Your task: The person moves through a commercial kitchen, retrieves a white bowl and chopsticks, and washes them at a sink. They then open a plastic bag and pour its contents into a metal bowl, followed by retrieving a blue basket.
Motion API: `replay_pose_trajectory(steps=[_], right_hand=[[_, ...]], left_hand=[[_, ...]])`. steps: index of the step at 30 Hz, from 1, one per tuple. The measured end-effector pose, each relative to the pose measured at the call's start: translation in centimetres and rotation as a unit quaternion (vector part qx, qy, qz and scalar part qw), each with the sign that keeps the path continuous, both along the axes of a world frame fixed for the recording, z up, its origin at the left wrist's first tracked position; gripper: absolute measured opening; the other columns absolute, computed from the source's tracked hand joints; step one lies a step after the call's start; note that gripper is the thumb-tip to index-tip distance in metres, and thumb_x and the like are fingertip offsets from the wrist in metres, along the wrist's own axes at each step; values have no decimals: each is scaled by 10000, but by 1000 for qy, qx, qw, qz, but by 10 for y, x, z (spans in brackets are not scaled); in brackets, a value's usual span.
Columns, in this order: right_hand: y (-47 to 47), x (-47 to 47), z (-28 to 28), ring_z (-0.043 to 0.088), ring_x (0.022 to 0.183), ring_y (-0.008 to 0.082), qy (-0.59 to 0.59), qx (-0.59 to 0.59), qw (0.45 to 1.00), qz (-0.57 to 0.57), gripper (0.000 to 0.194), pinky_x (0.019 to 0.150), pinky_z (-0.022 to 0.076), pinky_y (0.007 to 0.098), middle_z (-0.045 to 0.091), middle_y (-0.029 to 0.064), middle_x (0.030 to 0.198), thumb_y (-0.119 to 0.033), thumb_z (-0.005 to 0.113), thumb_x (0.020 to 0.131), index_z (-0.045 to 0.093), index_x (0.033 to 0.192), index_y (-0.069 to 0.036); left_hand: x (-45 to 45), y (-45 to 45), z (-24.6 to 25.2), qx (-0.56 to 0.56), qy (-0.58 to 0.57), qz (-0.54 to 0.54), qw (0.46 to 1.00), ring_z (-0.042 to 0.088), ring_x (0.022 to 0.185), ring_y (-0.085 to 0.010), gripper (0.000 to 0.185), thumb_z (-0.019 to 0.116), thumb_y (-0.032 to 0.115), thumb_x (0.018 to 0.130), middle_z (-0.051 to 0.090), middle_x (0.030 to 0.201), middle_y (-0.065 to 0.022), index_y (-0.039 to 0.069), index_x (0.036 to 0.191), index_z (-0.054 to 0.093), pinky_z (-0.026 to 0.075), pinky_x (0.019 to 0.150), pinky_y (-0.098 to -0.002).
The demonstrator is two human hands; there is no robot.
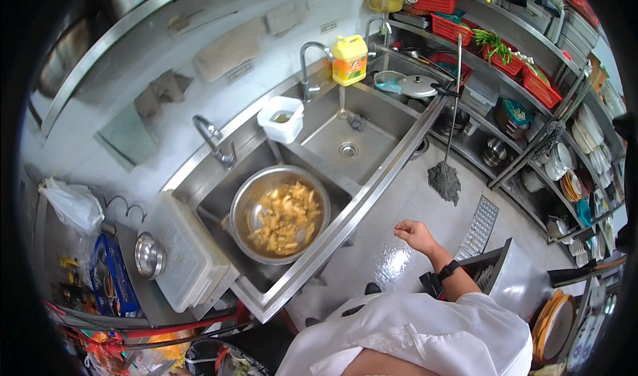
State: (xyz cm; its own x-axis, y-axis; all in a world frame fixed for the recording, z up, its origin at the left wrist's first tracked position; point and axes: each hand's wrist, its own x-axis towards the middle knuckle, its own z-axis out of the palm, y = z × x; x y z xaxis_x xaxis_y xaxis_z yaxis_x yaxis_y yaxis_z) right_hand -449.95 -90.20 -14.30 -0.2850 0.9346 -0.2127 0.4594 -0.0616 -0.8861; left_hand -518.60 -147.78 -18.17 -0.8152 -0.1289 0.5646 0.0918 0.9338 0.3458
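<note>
My right hand (416,235), with a black band on the wrist, is over the floor to the right of the sink, apart from everything near it. Its fingers are loosely curled, with nothing visible in them. My left hand is out of view. Before me a large stainless steel basin (238,226) sits in the left sink bowl (339,189). It contains yellow-brown food pieces (286,216) that look like chicken feet. A white plastic tub (286,129) rests on the divider between the bowls. In the right bowl (369,147), a scouring pad (356,122) lies near the drain.
A yellow jug (349,59) stands behind the sink, beside curved taps. A mop (445,182) leans against the shelving (518,142) with red baskets (542,87). Left of the sink are a plastic container (187,256) and a metal bowl (149,255). A black-lined bin (204,348) is below.
</note>
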Motion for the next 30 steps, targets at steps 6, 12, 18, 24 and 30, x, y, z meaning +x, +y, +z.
replay_pose_trajectory(steps=[6, 12, 18, 24, 30], right_hand=[[49, 106, 20, 655, 797, 188, -23, 38, 996, -80, 304, 765, 507, 314, 697, 126, 842, -257, 611, 879, 671, 974, 25], [76, 165, 12, 656, 764, 196, -87, 3, 990, -114, 310, 725, 505, 332, 687, 135, 800, -289, 607, 876, 687, 870, 10], [108, 173, 4, 653, 744, 257, -91, 71, 986, -124, 331, 679, 499, 365, 674, 158, 780, -339, 651, 848, 693, 847, -10], [189, 206, 8, 647, 786, 315, -92, 175, 966, -167, 271, 697, 500, 380, 674, 169, 823, -259, 604, 882, 678, 845, 0], [256, 261, 19, 636, 715, 208, -129, 167, 945, -248, 225, 663, 500, 327, 680, 131, 789, -197, 674, 835, 675, 859, 27]], left_hand=[[199, 244, -3, 189, -262, -332, 886, 606, 984, -254, 331, 604, 76, 842, 637, 1064, -163, -33, 1153, 584, 467, 895, -357], [387, 484, 121, -57, -419, -706, 568, 631, 975, -291, 327, 635, 149, 858, 639, 1072, -181, 4, 1149, 600, 489, 863, -369], [463, 641, 248, -112, -171, -864, 461, 603, 973, -348, 325, 650, 172, 843, 629, 1071, -173, 28, 1130, 598, 485, 850, -406], [496, 759, 329, -91, -10, -935, 342, 618, 897, -315, 327, 694, 136, 789, 640, 1013, -135, 28, 1087, 618, 504, 779, -374], [509, 870, 420, -50, 66, -951, 298, 617, 845, -301, 298, 669, 72, 795, 643, 985, -148, 2, 1080, 618, 495, 756, -356]])
